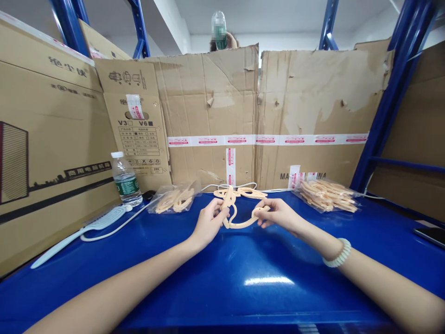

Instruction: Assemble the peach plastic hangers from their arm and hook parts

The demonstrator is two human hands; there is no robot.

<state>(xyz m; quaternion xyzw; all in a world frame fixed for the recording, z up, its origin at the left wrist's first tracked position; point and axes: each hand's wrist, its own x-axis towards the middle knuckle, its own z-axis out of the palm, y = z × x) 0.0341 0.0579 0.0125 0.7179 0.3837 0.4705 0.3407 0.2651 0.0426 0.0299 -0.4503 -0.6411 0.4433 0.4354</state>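
Note:
Above the blue tabletop (222, 278), a beige folding hanger (242, 225) with curved arms is held between both hands. My left hand (208, 223) is closed around its upright part at the left. My right hand (281, 216) pinches the end of the curved arm at the right, fingertips and thumb together. Just behind lies another beige hanger piece (252, 192) with looped shapes, partly covered by the held one.
Clear bags of beige hangers lie at left (175, 199) and right (327, 195). A water bottle (127, 181), a pale blue hairbrush (104, 219) and a white cable stand left; a phone (431, 235) lies far right. Cardboard walls (208, 102) enclose the back. A person's hand holds a bottle (219, 31) beyond.

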